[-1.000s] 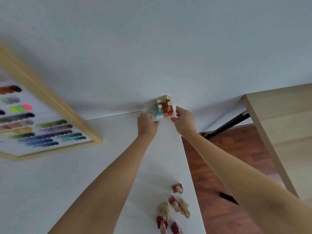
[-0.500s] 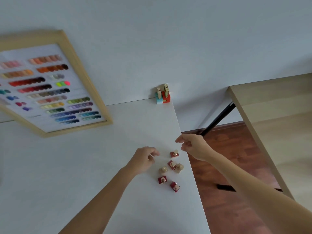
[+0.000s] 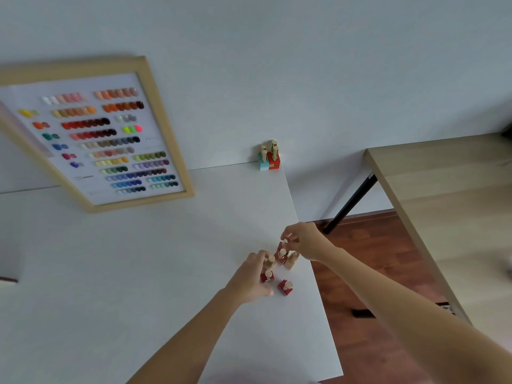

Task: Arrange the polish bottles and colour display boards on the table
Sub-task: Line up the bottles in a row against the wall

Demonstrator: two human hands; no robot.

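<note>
Right hand [image 3: 304, 241]: fingers pinched on the gold cap of a red bottle [image 3: 280, 246] at the far end of the near cluster, close to the table's right edge.
Left hand [image 3: 250, 278]: fingers curled around a beige bottle [image 3: 270, 262]; whether they actually grip it cannot be told. The thumb lies toward the near side.
Near cluster: between and just below the two hands. Another red bottle [image 3: 282, 256] and a tan bottle [image 3: 291, 260] stand under the right hand; two more red bottles [image 3: 267, 276] [image 3: 286, 287] stand just right of the left palm. All are upright with gold caps.
Far group [image 3: 268, 156]: well beyond both hands, at the table's far right corner against the wall; four bottles packed tight, two blue on the left, two red on the right.
Board [image 3: 110, 139]: far to the left of the left hand, wood-framed, leaning on the wall, with rows of coloured nail swatches.
Table [image 3: 138, 273]: white, under both forearms.
Second table [image 3: 443, 195]: wooden, right of the right arm, across a gap showing the brown floor [image 3: 360, 273].
</note>
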